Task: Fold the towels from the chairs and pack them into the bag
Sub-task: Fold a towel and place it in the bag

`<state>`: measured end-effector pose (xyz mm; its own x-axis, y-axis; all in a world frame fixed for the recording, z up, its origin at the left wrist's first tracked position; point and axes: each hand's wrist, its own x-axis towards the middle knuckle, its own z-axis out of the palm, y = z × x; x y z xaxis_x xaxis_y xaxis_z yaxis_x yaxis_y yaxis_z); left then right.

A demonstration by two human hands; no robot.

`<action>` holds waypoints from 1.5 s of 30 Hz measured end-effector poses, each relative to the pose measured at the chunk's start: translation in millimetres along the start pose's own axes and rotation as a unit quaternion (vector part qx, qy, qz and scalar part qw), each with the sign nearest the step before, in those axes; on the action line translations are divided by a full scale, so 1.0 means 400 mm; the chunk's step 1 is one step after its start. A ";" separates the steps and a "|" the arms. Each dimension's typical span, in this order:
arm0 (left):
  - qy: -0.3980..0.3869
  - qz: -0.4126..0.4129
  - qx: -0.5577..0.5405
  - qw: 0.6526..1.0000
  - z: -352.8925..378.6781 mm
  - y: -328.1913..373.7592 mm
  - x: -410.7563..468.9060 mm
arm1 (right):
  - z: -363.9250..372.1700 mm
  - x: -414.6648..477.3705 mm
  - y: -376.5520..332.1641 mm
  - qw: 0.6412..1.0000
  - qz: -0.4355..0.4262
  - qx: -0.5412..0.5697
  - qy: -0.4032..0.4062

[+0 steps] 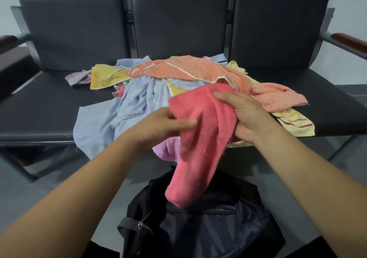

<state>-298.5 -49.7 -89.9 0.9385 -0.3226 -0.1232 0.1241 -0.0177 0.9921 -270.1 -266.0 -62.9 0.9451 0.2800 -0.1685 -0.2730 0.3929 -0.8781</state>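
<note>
Both the left hand and right hand pinch the pink towel, hanging unfolded above the near black bag; folding appears just begun, edges next need squaring.

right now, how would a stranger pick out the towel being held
A heap of towels lies on the black chairs, a black bag below. Left hand and right hand hold the pink towel over that bag. Unlike the orange, yellow and blue neighbours, it is plain pink and hangs free.
</note>
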 end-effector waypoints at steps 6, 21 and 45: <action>0.077 0.025 -0.195 0.977 0.027 0.004 0.004 | -0.013 -0.009 -0.003 0.992 0.063 0.089 -0.065; 0.109 0.018 0.109 0.988 -0.059 0.015 0.004 | -0.041 0.008 -0.029 0.998 -0.041 -0.039 0.021; 0.151 0.076 -0.127 0.977 -0.037 0.103 -0.003 | -0.054 0.004 -0.073 0.995 -0.003 -0.070 -0.076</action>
<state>-289.6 -36.1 -49.4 0.9999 -0.0091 -0.0144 0.0162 0.2558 0.9666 -256.7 -296.0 -47.4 0.9059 0.4108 -0.1028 -0.2298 0.2730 -0.9342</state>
